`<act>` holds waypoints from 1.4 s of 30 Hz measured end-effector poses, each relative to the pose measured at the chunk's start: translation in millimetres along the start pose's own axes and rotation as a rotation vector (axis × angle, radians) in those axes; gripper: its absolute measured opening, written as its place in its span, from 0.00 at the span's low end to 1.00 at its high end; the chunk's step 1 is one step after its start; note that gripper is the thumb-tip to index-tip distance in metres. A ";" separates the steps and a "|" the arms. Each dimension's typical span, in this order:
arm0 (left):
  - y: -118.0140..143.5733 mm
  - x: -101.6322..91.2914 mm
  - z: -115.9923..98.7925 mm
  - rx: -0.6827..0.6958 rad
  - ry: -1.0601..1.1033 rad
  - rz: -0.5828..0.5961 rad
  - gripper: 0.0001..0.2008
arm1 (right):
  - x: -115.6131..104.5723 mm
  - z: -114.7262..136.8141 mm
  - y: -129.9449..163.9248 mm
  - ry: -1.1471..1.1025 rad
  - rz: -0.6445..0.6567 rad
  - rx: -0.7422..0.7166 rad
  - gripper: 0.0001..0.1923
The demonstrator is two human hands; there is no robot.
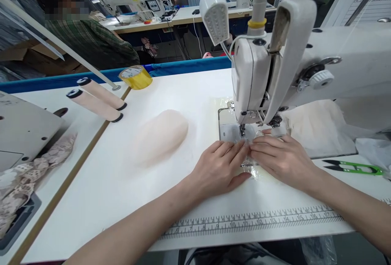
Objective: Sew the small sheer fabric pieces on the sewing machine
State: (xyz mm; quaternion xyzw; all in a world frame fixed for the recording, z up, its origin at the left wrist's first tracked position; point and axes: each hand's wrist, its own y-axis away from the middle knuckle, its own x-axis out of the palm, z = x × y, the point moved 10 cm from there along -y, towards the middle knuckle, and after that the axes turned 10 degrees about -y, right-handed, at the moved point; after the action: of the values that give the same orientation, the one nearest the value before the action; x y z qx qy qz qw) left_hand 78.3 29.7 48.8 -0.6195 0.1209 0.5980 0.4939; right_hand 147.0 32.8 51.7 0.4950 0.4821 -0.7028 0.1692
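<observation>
My left hand (pixel 218 165) lies palm down on the sewing machine's plate, its fingers stretched out and the thumb apart. From the other side my right hand (pixel 284 159) reaches in with fingers extended and slightly spread; its thumb is hidden. The fingertips of both hands meet just in front of the presser foot (pixel 242 130) of the white sewing machine (pixel 252 77). Any material under the fingertips is too covered to make out. Clear film (pixel 255 172) shows on the table below them. Left of my hands rests a pale beige molded cup (pixel 165 134).
Two beige thread spools (pixel 97 100) and yellow tape (pixel 136 77) lie at the back left. Lace fabric (pixel 36 167) sits far left. Green thread snips (pixel 354 167) and pale fabric (pixel 317 126) are on the right. A printed ruler (pixel 244 222) follows the front edge. A person (pixel 91 40) sits behind.
</observation>
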 end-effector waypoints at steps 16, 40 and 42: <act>6.9 2.8 -2.9 0.055 -0.072 0.023 0.14 | 0.5 -0.3 0.8 -0.053 -0.014 0.007 0.11; 2.0 14.0 11.6 -0.006 -0.072 0.031 0.15 | 10.1 -7.8 -1.5 0.036 -0.003 0.030 0.12; 0.5 14.5 14.1 -0.028 -0.084 0.036 0.14 | 10.1 -7.6 -2.9 0.050 -0.008 0.018 0.13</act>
State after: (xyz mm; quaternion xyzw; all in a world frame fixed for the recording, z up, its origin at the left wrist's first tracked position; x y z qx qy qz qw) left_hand 72.8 46.5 39.0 -0.5983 0.1028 0.6339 0.4792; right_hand 144.4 43.0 44.2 0.5121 0.4819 -0.6951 0.1499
